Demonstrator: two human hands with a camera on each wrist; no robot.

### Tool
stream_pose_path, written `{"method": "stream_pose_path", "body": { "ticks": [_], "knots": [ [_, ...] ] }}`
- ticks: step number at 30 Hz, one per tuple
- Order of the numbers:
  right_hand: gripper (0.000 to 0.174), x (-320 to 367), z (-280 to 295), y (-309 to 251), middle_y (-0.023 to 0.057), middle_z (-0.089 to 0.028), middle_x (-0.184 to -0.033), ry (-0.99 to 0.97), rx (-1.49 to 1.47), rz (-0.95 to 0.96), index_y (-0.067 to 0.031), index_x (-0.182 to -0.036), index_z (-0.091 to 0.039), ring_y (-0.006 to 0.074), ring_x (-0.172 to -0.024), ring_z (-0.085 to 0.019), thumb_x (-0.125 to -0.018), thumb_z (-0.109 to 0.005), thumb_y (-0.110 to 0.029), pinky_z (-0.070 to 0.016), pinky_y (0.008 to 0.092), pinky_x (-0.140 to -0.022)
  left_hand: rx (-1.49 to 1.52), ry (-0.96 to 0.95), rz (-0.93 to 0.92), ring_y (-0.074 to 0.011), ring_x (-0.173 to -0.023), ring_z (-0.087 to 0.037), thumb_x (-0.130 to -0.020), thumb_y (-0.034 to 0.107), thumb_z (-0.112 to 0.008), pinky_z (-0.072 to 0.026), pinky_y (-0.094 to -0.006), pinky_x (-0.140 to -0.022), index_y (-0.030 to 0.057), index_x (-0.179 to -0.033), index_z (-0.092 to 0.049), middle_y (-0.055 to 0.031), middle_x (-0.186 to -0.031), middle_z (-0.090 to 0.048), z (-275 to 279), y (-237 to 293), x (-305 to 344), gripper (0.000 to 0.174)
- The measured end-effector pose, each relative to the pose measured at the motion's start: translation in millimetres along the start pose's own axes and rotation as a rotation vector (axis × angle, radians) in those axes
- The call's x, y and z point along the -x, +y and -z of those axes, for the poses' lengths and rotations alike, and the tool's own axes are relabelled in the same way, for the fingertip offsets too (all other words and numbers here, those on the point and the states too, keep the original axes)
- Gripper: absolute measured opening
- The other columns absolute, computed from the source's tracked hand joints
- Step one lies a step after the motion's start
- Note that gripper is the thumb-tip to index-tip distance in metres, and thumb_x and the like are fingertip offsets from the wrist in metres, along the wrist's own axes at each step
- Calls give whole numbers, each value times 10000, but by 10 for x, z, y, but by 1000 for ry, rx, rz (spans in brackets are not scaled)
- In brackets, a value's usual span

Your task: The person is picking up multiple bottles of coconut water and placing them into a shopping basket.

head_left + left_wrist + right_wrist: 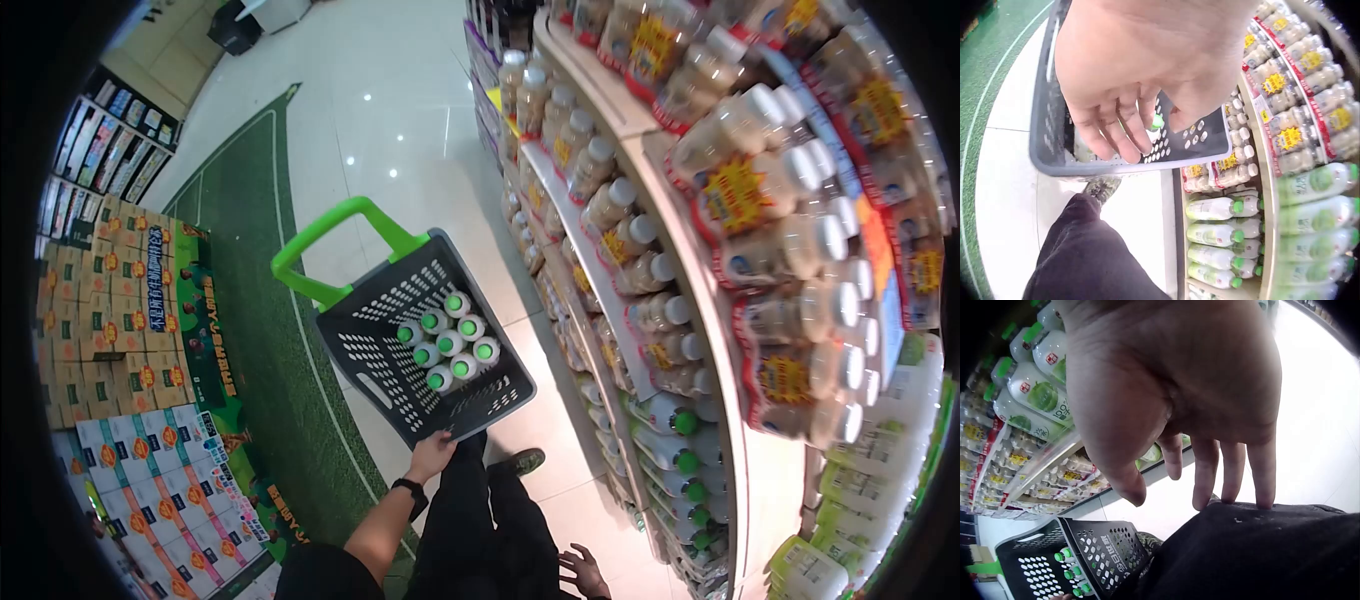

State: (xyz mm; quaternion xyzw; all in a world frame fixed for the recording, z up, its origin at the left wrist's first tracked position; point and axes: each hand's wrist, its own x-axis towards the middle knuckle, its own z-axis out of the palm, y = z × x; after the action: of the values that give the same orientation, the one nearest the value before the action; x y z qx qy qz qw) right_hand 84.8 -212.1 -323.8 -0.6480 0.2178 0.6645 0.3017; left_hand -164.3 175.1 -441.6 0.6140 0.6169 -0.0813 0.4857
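A dark grey shopping basket (380, 365) with a raised green handle (345, 245) stands on the floor before the person's legs. Inside it, several white bottles (450, 342) with green caps are grouped upright toward one end. My left hand (430, 458), with a black band at its wrist, is at the basket's near rim. The left wrist view shows its fingers (1125, 128) loosely extended across the basket, thumb apart, nothing in the palm. My right hand (583, 572) hangs beside the right thigh, holding nothing, its fingers (1204, 469) spread and relaxed.
Shelves (640, 130) curve along the right, stacked with shrink-wrapped packs of white-capped bottles (740, 195). Green-capped bottles (680, 450) lie on lower shelves. Stacked cartons (110, 300) line the left beside a green floor mat (250, 270). Pale floor tiles (420, 130) run ahead.
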Motion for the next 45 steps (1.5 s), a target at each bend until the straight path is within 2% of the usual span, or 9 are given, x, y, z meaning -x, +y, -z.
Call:
{"method": "stream_pose_path", "body": {
  "ticks": [11, 18, 20, 22, 27, 35, 41, 43, 45],
  "knots": [
    [448, 503, 732, -51, 184, -607, -1300, 71, -14, 292, -140, -1380, -427, 333, -1193, -605, -964, -577, -217, -537, 510, -910, 45, -185, 250, -206, -817, -737, -875, 423, -607, -556, -340, -850, 7, -1228, -645, -113, -891, -757, -295, -812, 1550, 547],
    [178, 1610, 1288, -409, 27, -664, -928, 345, -264, 1001, -59, -1092, -624, 125, -841, -644, -976, -638, -193, -542, 286, -748, -87, -238, -47, -227, -731, -717, -923, 321, -595, -560, -363, -709, -7, -1168, -671, -149, -847, -737, -418, -516, 1609, 416],
    [174, 2356, 1325, -821, 44, -688, -848, 737, 93, 1195, -19, -1102, -616, 100, -789, -644, -952, -625, -108, -508, 249, -723, 181, -154, -9, -222, -666, -688, -944, 237, -591, -533, -351, -563, -14, -1137, -665, -136, -758, -700, -515, -528, 1806, 325],
    [212, 2457, 1426, -474, 78, -709, -856, 881, -148, 1330, 12, -1106, -618, 114, -793, -660, -926, -657, -95, -515, 242, -745, 261, -307, -130, -208, -623, -657, -957, 200, -586, -508, -332, -492, -5, -1117, -661, -97, -719, -653, -351, -284, 1440, 271],
    [177, 3391, 1362, -775, 137, -700, -1023, 1530, -251, 1688, -3, -1001, -670, 276, -997, -677, -824, -679, -19, -508, 352, -920, 327, -479, -102, -179, -632, -624, -973, 190, -602, -532, -324, -570, -14, -1081, -650, -66, -757, -632, -234, -101, 996, 236],
    [295, 3949, 1804, -1098, 154, -637, -1157, 1875, -675, 1747, 13, -1130, -618, 318, -1083, -632, -836, -636, 0, -500, 396, -960, 194, -454, -209, -174, -645, -625, -967, 172, -611, -532, -312, -599, -21, -1074, -652, -66, -758, -636, -247, 187, 1053, 224],
    [625, 3980, 2012, -1672, 235, -487, -1337, 1890, -244, 1688, -48, -1360, -460, 410, -1227, -509, -790, -703, -131, -419, 488, -1039, 195, -455, -298, -171, -655, -626, -962, 158, -618, -532, -302, -621, -26, -1069, -654, -67, -759, -639, -198, 168, 980, 216],
    [750, 3835, 2002, -1792, 250, -414, -1388, 2087, -33, 1323, -78, -1429, -365, 411, -1267, -461, -778, -725, -172, -386, 489, -1061, 217, -460, -340, -170, -659, -626, -961, 154, -620, -532, -299, -628, -27, -1067, -655, -67, -759, -640, -170, 140, 1046, 213],
    [658, 3734, 2042, -1881, 207, -481, -1329, 2101, -74, 1368, -98, -1375, -456, 381, -1210, -510, -780, -727, -176, -403, 494, -1027, 184, -407, -238, -151, -683, -631, -946, 98, -619, -520, -268, -658, -43, -1021, -645, -65, -759, -652, -141, 130, 1162, 162]
  ]
}}
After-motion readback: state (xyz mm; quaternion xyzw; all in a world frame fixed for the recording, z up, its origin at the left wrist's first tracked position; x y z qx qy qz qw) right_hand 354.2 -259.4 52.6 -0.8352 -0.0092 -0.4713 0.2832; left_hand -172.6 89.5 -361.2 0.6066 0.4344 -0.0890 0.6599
